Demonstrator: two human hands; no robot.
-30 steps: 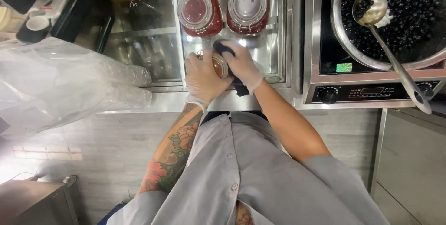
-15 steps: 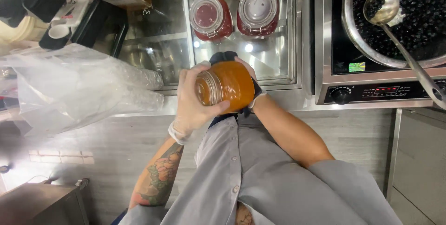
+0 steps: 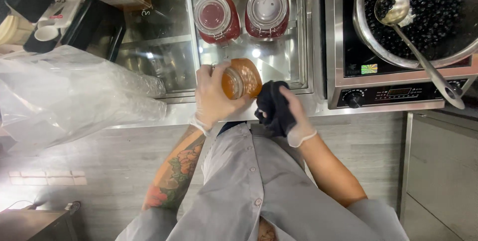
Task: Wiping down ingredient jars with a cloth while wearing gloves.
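Observation:
My left hand (image 3: 211,97), in a clear glove, grips a glass jar of orange preserve (image 3: 242,78) and holds it tilted on its side over the steel counter edge. My right hand (image 3: 295,116), also gloved, holds a black cloth (image 3: 273,107) just to the right of the jar's bottom, touching or nearly touching it. Both hands are in front of my grey shirt, at the counter's front edge.
Two clip-top jars of red preserve (image 3: 217,18) (image 3: 267,11) stand in a steel well (image 3: 298,47) behind my hands, with more jars beyond. On the right an induction cooker (image 3: 398,92) carries a pot of black pearls (image 3: 438,7) with a ladle (image 3: 413,42). Clear plastic bags (image 3: 69,96) lie on the left.
The jar went from upright in the well to lifted toward me, then lower and tilted at the counter edge. My right hand with the cloth came out to the jar's right side.

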